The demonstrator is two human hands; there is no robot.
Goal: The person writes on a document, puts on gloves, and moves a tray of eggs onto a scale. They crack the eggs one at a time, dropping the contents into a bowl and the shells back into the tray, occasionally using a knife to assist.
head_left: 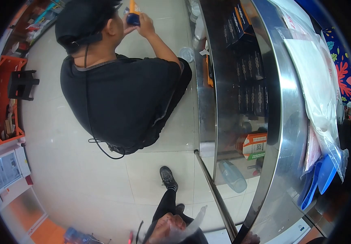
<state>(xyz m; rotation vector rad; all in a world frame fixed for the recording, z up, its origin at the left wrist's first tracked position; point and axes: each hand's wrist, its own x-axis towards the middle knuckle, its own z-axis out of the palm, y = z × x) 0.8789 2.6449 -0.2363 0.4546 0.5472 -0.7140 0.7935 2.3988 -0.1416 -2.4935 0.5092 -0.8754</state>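
Observation:
My left hand (pixel 165 228) is at the bottom of the head view, in front of my dark trousers. Its fingers are curled closed around a thin, translucent piece of plastic (pixel 194 224), which looks like a disposable glove or a small bag. A loose tip of the plastic sticks out up and to the right. My right hand does not show distinctly; a dim shape like fingers appears low on the steel at the bottom edge, and I cannot tell whether it is a reflection.
Ahead, a person (pixel 118 97) in black crouches, holding an orange and dark blue item (pixel 133 15). Right is a steel counter (pixel 283 134) bearing plastic packets (pixel 312 77) and blue utensils (pixel 318 181). Below it are dark boxes (pixel 251 97) and a bottle (pixel 232 177). A black stool (pixel 22 84) stands left.

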